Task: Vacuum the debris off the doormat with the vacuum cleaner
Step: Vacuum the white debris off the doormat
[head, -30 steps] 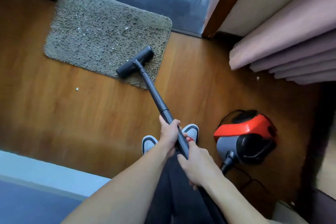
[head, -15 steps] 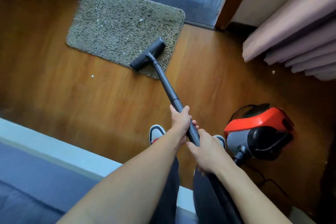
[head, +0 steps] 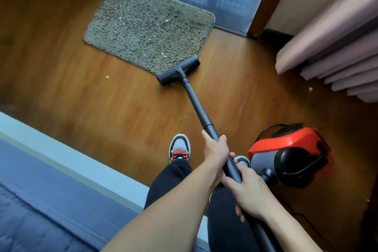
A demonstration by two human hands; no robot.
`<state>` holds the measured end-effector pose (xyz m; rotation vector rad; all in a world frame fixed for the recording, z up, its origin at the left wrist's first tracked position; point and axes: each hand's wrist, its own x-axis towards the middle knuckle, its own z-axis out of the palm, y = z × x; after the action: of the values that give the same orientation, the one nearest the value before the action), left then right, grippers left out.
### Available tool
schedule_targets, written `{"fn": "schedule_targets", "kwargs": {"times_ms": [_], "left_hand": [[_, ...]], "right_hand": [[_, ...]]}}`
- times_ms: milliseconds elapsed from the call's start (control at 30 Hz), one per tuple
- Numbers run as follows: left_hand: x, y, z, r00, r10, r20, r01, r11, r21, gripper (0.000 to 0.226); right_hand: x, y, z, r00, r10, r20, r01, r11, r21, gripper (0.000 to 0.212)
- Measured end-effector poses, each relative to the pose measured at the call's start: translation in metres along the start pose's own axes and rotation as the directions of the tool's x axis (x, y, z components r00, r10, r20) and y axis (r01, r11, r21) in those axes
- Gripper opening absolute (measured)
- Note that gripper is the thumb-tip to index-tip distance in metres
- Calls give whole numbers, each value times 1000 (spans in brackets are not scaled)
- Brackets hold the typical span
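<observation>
Both hands — left hand (head: 215, 150) ahead, right hand (head: 248, 195) behind — clasp the wand (head: 197, 104). The floor head (head: 178, 70) straddles the doormat (head: 149, 26)'s near corner; white crumbs (head: 166, 20) lie beyond it — best reached with slow, overlapping, flat strokes.

One doormat (head: 149, 32), one vacuum cleaner (head: 290, 155), one wand (head: 199, 106) gripped by two hands, left hand (head: 215, 151) and right hand (head: 248, 196), two shoes seen, several white crumbs counted on the mat, two on the floor (head: 61, 88).
</observation>
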<state>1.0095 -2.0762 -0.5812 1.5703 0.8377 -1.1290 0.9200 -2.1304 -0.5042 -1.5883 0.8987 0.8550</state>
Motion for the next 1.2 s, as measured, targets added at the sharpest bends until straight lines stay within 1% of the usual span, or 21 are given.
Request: {"fn": "schedule_targets", "kwargs": {"times_ms": [200, 367, 533, 733, 900, 1033, 1200], "left_hand": [[14, 17, -6, 999, 25, -21, -23, 996, 84, 71], [25, 39, -15, 999, 26, -19, -23, 993, 118, 71], [41, 65, -27, 999, 39, -29, -35, 991, 131, 68], [68, 121, -48, 997, 72, -25, -69, 991, 117, 64], [73, 148, -65, 998, 46, -44, -41, 994, 106, 61], [64, 144, -62, 998, 26, -49, -21, 994, 105, 64], [37, 106, -41, 999, -6, -32, 10, 994, 107, 68]], "right_hand": [[18, -13, 4, 1000, 6, 19, -7, 998, 66, 15], [31, -32, 5, 1000, -8, 24, 6, 997, 82, 13], [47, -62, 7, 999, 13, 36, -17, 994, 108, 13], [78, -118, 7, 1000, 6, 19, -8, 994, 113, 14], [89, -149, 12, 998, 12, 62, -19, 992, 122, 19], [82, -144, 8, 998, 27, 63, -34, 993, 111, 19], [51, -108, -2, 998, 26, 58, -29, 997, 65, 15]]}}
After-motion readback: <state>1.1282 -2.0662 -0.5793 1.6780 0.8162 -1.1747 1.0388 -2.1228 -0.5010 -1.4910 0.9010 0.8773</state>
